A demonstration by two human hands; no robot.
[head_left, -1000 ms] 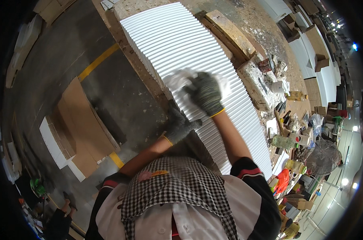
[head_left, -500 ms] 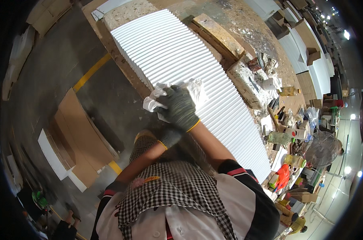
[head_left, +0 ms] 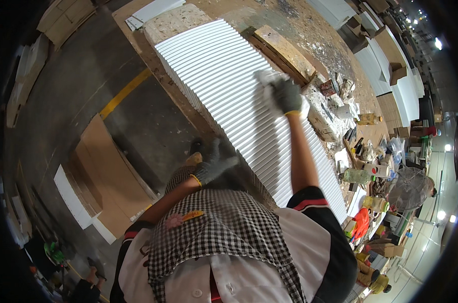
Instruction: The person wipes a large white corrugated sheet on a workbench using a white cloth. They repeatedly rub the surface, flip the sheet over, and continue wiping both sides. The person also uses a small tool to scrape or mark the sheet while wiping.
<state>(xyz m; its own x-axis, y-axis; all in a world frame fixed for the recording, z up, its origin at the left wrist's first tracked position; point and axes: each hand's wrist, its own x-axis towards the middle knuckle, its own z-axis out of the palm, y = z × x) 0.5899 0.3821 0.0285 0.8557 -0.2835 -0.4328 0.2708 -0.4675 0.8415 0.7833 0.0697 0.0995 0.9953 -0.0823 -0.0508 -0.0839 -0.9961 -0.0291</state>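
Observation:
A long row of thin white panels (head_left: 213, 65) stands packed edge to edge on the worktable, their edges making a ribbed top. My right hand (head_left: 287, 96), in a dark grey work glove, presses a white rag (head_left: 273, 103) against the far side of this row. Its fingers are closed on the rag, slightly blurred by motion. Close to my apron, my left hand (head_left: 212, 168), gloved the same way, hangs beside the near side of the row. Its fingers are apart and it holds nothing.
A wooden block (head_left: 284, 50) and a paint-spotted white block (head_left: 322, 113) lie along the row's far side. Bottles (head_left: 357, 175), a red bag (head_left: 360, 222) and a fan (head_left: 408, 188) are at the right. Cardboard (head_left: 110, 177) lies on the left floor.
My right hand has swept the rag from the row's near edge across to its far side. My left hand has come out from beneath the right forearm and shows more fully.

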